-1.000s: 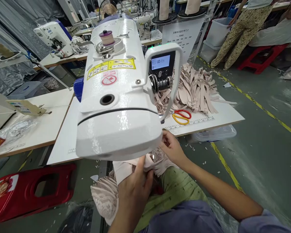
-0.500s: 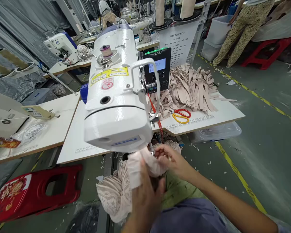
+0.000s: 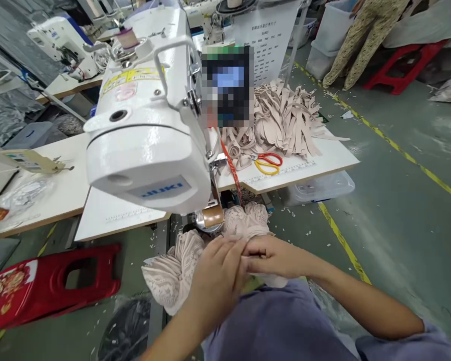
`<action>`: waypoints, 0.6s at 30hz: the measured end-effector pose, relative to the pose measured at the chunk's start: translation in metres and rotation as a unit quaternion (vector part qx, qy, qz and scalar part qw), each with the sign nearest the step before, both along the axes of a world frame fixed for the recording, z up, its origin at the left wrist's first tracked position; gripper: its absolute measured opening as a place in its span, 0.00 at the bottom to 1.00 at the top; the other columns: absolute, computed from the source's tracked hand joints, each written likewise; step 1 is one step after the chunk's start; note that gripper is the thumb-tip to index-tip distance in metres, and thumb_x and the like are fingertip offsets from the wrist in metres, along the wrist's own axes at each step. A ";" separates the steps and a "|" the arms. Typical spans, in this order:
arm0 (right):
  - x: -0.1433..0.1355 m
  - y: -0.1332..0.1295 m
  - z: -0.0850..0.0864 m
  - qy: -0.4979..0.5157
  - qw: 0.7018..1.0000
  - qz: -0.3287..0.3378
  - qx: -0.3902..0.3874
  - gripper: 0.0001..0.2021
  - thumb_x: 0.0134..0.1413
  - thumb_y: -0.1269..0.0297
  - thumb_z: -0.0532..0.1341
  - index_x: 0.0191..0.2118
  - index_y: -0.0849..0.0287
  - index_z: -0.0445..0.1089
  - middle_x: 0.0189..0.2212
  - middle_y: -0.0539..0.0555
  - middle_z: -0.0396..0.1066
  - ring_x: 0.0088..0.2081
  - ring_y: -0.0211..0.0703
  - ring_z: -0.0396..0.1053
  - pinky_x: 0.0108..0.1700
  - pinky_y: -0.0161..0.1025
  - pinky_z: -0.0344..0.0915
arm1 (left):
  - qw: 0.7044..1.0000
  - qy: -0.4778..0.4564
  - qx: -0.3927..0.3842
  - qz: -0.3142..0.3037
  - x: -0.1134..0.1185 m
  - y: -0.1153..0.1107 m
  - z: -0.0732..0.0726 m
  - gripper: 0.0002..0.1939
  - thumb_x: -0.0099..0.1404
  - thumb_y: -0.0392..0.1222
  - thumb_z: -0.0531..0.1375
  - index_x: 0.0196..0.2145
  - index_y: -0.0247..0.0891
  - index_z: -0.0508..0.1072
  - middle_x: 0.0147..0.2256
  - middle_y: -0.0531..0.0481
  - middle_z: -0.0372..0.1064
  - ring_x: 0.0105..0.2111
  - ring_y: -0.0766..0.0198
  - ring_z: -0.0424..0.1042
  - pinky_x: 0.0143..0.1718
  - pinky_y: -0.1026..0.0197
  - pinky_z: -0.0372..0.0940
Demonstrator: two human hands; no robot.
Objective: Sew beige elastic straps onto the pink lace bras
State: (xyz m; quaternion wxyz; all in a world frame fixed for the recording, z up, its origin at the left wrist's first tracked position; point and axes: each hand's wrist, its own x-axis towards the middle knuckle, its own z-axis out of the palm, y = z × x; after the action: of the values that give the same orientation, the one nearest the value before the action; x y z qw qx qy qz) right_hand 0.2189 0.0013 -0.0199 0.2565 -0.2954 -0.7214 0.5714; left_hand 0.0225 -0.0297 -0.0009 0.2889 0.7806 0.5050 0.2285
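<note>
My left hand and my right hand meet just below the head of a white sewing machine. Both are closed on a piece of pale beige fabric, most of which their fingers hide. Part of it hangs below my right hand. Beige lace garments lie gathered left of my left hand, and more ruffled lace bulges just beyond my fingers. The machine's rounded metal arm end shows above my left hand, with no fabric around it.
Cut beige strips are heaped on the white table. Red-and-yellow scissors lie before them. A red stool stands at the left, and a clear plastic bin sits under the table. Behind, a person's patterned trousers show.
Both hands have drawn back from the machine toward my body, bringing the pale fabric off the metal arm end. My hands have come together, and the view has shifted slightly.
</note>
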 end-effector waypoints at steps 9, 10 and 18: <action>-0.007 0.003 -0.047 -0.204 0.895 -0.109 0.382 0.10 0.65 0.71 0.53 0.39 0.58 0.73 0.30 0.54 0.73 0.33 0.43 0.69 0.36 0.38 0.62 | 0.820 -0.337 -0.445 0.125 0.008 0.015 -0.046 0.24 0.58 0.66 0.57 0.27 0.39 0.68 0.17 0.59 0.53 0.21 0.64 0.65 0.32 0.57 0.68; -0.005 0.004 -0.048 -0.185 0.911 -0.117 0.350 0.10 0.64 0.71 0.54 0.44 0.58 0.72 0.36 0.55 0.75 0.39 0.44 0.71 0.41 0.39 0.65 | 0.815 -0.355 -0.436 0.139 0.011 0.012 -0.046 0.24 0.57 0.65 0.58 0.26 0.39 0.67 0.17 0.60 0.52 0.21 0.66 0.63 0.31 0.59 0.67; -0.004 0.003 -0.032 -0.153 0.901 -0.202 0.352 0.09 0.64 0.60 0.59 0.45 0.55 0.72 0.41 0.58 0.74 0.44 0.49 0.71 0.46 0.46 0.69 | 0.869 -0.348 -0.299 0.187 0.017 0.003 -0.031 0.19 0.61 0.57 0.60 0.26 0.36 0.72 0.24 0.53 0.66 0.26 0.66 0.63 0.30 0.64 0.62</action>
State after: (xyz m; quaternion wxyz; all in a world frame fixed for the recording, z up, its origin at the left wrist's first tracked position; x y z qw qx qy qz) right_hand 0.2149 0.0038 -0.0515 0.3400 -0.4088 -0.8309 0.1639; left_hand 0.0393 -0.0266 -0.0317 0.6172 0.4176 0.5523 0.3737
